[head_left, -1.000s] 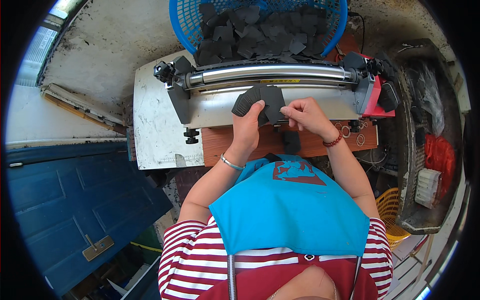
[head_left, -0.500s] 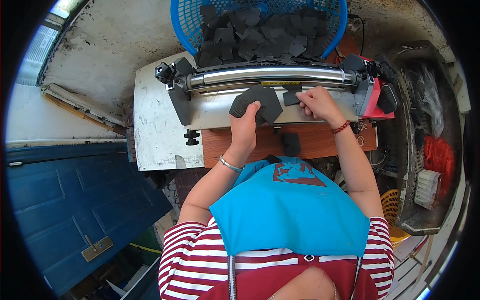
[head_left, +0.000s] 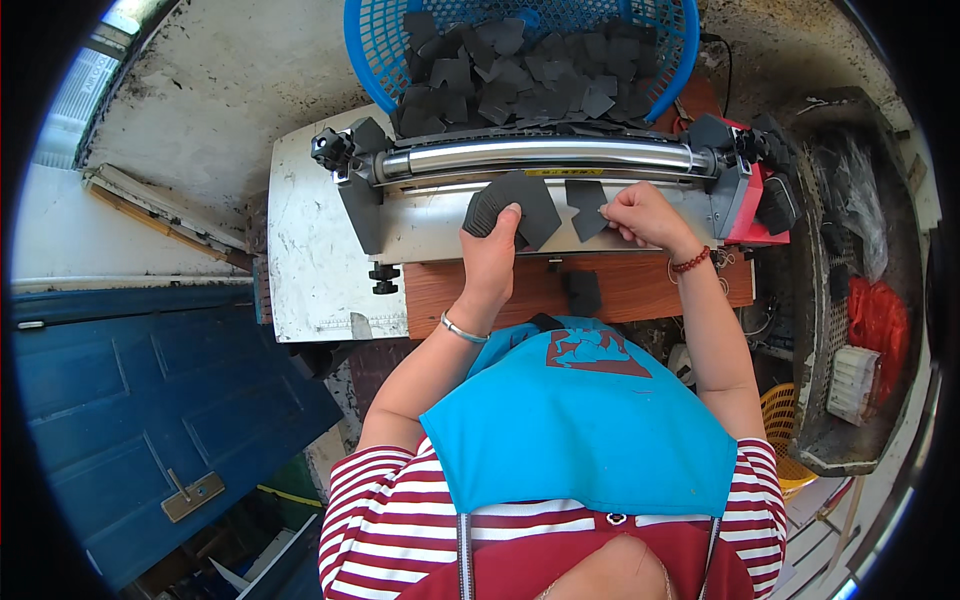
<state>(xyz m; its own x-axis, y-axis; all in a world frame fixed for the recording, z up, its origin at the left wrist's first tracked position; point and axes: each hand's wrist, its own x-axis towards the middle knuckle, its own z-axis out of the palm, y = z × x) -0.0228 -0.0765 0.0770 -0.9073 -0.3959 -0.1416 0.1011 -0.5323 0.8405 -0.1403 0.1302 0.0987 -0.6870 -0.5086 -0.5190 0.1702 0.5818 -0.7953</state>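
Gripped in my left hand [head_left: 490, 252] is a fanned stack of dark grey sheet pieces [head_left: 518, 208], with the thumb pressed on top. To its right, my right hand [head_left: 643, 216] pinches the edge of a single dark grey sheet piece [head_left: 587, 208] that has a notched outline. Both hands are over the metal feed plate [head_left: 425, 222] of a roller machine, just in front of its shiny steel roller [head_left: 545, 153]. One more dark piece [head_left: 582, 290] lies on the reddish wooden board [head_left: 650, 283] nearer to me.
Behind the roller stands a blue plastic basket [head_left: 690, 60] heaped with dark pieces [head_left: 520, 75]. Black knobs [head_left: 333, 148] stick out at the machine's left end, and a red housing [head_left: 748, 205] is at its right. A worn trough [head_left: 840, 455] holds a red plastic bag [head_left: 878, 320].
My right hand has drawn the single piece slightly down towards me, away from the roller, and more of it now shows. The left hand with its stack has hardly moved.
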